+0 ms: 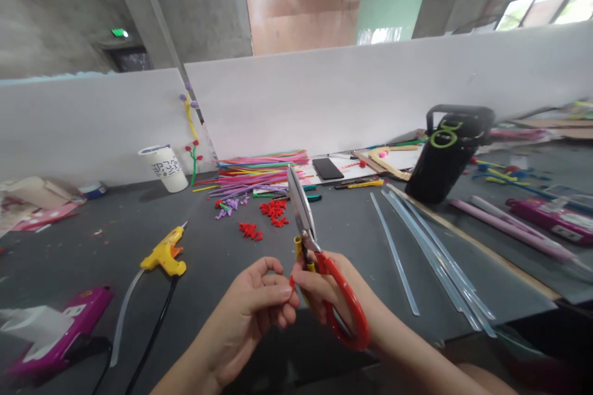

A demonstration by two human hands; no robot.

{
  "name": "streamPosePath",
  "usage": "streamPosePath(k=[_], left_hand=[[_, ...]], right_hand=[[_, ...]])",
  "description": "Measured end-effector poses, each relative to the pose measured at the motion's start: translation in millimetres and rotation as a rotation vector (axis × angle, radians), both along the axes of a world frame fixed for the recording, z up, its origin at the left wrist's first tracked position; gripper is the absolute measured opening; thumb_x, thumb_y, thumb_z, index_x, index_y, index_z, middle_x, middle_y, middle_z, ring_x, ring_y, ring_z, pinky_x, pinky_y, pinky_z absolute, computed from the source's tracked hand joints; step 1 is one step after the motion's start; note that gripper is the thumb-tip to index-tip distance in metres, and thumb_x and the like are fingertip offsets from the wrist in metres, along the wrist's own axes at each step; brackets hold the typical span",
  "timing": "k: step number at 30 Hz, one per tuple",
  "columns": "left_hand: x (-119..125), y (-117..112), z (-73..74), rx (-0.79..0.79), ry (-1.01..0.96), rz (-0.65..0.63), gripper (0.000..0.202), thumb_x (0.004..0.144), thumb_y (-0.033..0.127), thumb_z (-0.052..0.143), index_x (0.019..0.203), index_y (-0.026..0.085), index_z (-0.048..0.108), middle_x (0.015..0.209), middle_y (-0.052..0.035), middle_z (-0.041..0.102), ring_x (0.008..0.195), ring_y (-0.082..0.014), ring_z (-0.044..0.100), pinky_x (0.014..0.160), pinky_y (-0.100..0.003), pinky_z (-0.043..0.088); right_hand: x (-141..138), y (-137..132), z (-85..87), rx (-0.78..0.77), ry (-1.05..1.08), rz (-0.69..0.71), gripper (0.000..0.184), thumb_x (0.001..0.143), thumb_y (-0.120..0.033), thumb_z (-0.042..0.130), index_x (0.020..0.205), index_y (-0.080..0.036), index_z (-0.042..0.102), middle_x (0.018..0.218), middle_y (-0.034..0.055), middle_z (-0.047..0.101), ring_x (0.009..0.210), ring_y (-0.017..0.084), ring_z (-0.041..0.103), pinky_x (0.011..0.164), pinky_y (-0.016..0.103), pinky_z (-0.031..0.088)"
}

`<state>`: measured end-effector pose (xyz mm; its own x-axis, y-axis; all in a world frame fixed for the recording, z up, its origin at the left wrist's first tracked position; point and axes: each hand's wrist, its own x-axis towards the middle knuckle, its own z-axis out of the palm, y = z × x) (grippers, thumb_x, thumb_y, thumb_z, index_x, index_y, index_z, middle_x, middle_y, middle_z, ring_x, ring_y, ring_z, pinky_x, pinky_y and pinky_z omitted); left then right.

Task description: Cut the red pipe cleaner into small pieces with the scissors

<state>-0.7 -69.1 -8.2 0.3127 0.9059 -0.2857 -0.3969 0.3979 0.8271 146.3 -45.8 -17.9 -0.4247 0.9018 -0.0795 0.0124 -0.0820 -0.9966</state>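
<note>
- dark grey table [208,247], white partition [287,105] behind it, bare concrete wall [208,18] beyond
- left hand [259,296] in from lower left, palm side partly showing, fingers pinched narrow on a small red fuzzy piece [291,284]
- right hand [331,281] in from lower right, fingers closed round red-handled scissors [356,327], blades up; fingertips just beside the red piece
- yellow item [298,249] by the scissor pivot, mostly hidden, can't identify
- counts: 1 yellow glue gun [164,253], 2 red piles [274,210], 1 purple pile [230,206], 1 phone [327,168], 1 black bottle [440,163], 1 white cup [167,170]
- pipe cleaners [259,178]: too many to count
</note>
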Motion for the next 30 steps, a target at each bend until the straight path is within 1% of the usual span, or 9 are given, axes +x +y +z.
streamPosePath(k=[4,6,10,13,17,20,22,27,30], left_hand=[[1.6,0.1,-0.9,0.010,0.026,-0.030,0.009,0.070,0.008,0.055,0.076,0.014,0.051,0.061,-0.0017,0.060,0.048,-0.0065,0.053,0.046,-0.016,0.038],[2.0,1.3,-0.9,0.052,0.116,-0.026,0.003,0.071,0.013,0.056,0.073,0.013,0.055,0.060,-0.0029,0.060,0.050,-0.0089,0.054,0.049,-0.018,0.040],[2.7,4.9,-1.9,0.166,0.358,0.008,0.008,0.065,0.019,0.062,0.066,0.011,0.059,0.056,-0.0015,0.059,0.049,-0.0118,0.054,0.050,-0.023,0.042],[3.9,4.7,-3.0,0.189,0.481,0.003,0.006,0.061,0.017,0.062,0.064,0.012,0.059,0.053,0.0006,0.059,0.048,-0.0117,0.053,0.050,-0.023,0.042],[5.9,1.5,-4.8,0.228,0.615,0.006,0.005,0.064,0.012,0.056,0.065,0.012,0.061,0.052,0.0007,0.058,0.048,-0.0112,0.051,0.050,-0.023,0.040],[5.1,1.3,-5.2,0.231,0.589,0.032,0.004,0.065,0.014,0.057,0.065,0.012,0.060,0.053,0.0008,0.058,0.047,-0.0107,0.051,0.049,-0.022,0.040],[2.3,2.1,-3.5,0.244,0.537,0.088,0.007,0.067,0.019,0.058,0.067,0.012,0.060,0.052,0.0010,0.058,0.047,-0.0102,0.051,0.049,-0.021,0.041],[-6.8,0.2,6.9,0.268,0.380,0.332,0.007,0.067,0.021,0.062,0.067,0.014,0.059,0.056,0.0004,0.062,0.048,-0.0087,0.052,0.050,-0.019,0.041],[-8.2,-2.6,12.4,0.295,0.323,0.363,0.006,0.068,0.019,0.061,0.065,0.014,0.060,0.054,0.0009,0.061,0.049,-0.0084,0.052,0.049,-0.019,0.041]], right_hand=[[0.2,-0.8,1.9,-0.007,-0.006,0.018,0.008,0.072,-0.024,0.046,0.067,-0.017,0.046,0.037,-0.0095,0.039,0.030,0.005,0.035,0.032,0.014,0.027],[0.8,-1.2,2.6,0.029,-0.053,-0.002,0.006,0.069,-0.021,0.046,0.065,-0.017,0.046,0.041,-0.0084,0.042,0.032,0.005,0.035,0.032,0.014,0.027],[1.9,-1.4,2.4,0.137,-0.147,-0.058,0.006,0.061,-0.011,0.046,0.059,-0.016,0.046,0.048,-0.0072,0.043,0.040,0.004,0.037,0.037,0.014,0.029],[1.5,-1.1,1.5,0.171,-0.165,-0.077,0.009,0.057,-0.007,0.045,0.057,-0.016,0.046,0.049,-0.0070,0.041,0.045,0.005,0.036,0.040,0.015,0.029],[-0.4,-0.6,0.1,0.195,-0.173,-0.074,0.008,0.057,-0.008,0.044,0.058,-0.016,0.045,0.051,-0.0064,0.042,0.047,0.006,0.036,0.043,0.016,0.030],[-0.6,-1.4,1.0,0.245,-0.222,-0.090,0.005,0.061,-0.012,0.046,0.059,-0.016,0.045,0.053,-0.0052,0.044,0.051,0.008,0.039,0.046,0.017,0.032],[1.3,-3.0,3.0,0.304,-0.301,-0.112,0.004,0.066,-0.019,0.049,0.063,-0.017,0.047,0.054,-0.0050,0.045,0.051,0.008,0.040,0.047,0.018,0.032],[10.1,-10.0,6.0,0.564,-0.643,-0.185,0.019,0.065,-0.033,0.057,0.073,-0.020,0.046,0.058,-0.0048,0.047,0.050,0.010,0.039,0.047,0.020,0.029],[14.5,-13.3,0.4,0.687,-0.798,-0.197,0.027,0.066,-0.043,0.057,0.075,-0.019,0.048,0.062,-0.0017,0.051,0.053,0.013,0.044,0.050,0.022,0.030]])
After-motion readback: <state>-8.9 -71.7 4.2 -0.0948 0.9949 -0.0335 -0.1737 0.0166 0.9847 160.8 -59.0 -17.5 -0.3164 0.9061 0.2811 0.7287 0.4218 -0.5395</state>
